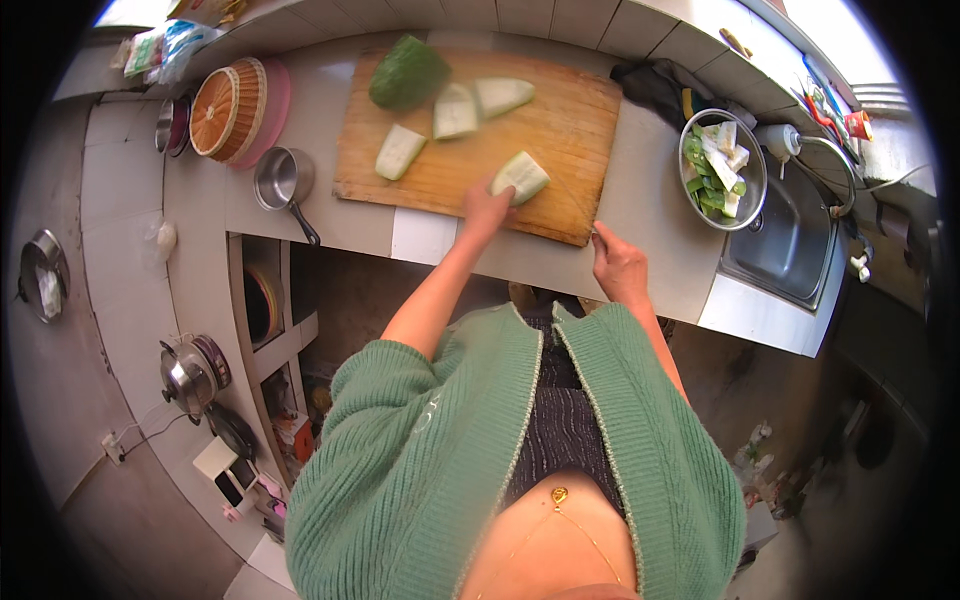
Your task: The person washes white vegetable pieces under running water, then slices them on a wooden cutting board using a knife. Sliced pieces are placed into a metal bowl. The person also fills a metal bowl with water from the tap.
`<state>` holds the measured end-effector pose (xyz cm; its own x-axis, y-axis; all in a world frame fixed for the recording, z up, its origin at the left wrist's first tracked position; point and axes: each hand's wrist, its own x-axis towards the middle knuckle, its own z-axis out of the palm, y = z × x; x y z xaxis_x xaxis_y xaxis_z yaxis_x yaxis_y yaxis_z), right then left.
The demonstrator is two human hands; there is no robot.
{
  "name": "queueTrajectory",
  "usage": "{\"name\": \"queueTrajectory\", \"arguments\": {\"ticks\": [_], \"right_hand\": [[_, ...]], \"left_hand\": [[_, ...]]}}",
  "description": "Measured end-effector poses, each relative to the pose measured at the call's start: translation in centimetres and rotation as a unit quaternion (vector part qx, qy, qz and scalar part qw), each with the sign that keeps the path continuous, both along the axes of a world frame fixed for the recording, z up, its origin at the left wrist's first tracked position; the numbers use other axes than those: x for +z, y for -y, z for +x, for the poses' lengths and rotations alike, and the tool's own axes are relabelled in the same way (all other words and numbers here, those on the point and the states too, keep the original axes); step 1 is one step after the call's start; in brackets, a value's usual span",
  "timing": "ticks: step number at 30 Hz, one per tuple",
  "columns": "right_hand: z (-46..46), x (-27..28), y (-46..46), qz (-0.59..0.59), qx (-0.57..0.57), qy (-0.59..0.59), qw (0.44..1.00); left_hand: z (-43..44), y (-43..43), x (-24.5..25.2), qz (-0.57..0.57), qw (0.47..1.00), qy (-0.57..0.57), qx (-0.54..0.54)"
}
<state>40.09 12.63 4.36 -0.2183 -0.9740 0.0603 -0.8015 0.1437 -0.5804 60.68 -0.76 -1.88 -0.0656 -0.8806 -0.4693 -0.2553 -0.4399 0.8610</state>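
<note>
My left hand (pixel 489 211) grips the near end of a peeled pale piece of winter melon (pixel 523 178) lying on the wooden cutting board (pixel 465 176). Off the board's near right corner, my right hand (pixel 621 261) is closed around the handle of a knife (pixel 576 201). Its blade is seen almost edge-on, a thin line to the right of the held piece. Farther back lie a large green-skinned melon chunk (pixel 409 73) and two pale pieces side by side, one blocky (pixel 455 112) and one tapered (pixel 504 96). Another pale piece (pixel 400 151) rests toward the board's left.
A steel bowl (pixel 759 202) of green peel and white pith stands by the sink (pixel 780 259) on the right. Left of the board are a small saucepan (pixel 279 180) with its handle over the counter edge, and a wicker basket (pixel 225 112). A dark cloth (pixel 660 86) lies behind.
</note>
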Motion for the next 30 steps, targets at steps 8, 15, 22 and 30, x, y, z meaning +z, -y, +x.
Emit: {"name": "queueTrajectory", "arguments": {"ticks": [8,15,22,30], "right_hand": [[2.1,-0.1,1.4,0.034,0.025,-0.004,0.999],[2.0,-0.3,1.9,0.070,0.036,-0.027,0.997],[2.4,0.5,2.6,0.073,0.022,-0.007,0.997],[1.9,0.3,3.1,0.151,0.030,-0.011,0.988]], "left_hand": [[0.0,-0.8,-1.1,-0.131,0.983,0.119,-0.049],[-0.2,-0.2,1.8,-0.042,0.989,0.127,-0.060],[-0.3,0.4,2.8,-0.005,0.991,0.111,-0.076],[-0.8,1.0,3.2,0.023,0.995,0.076,-0.067]]}}
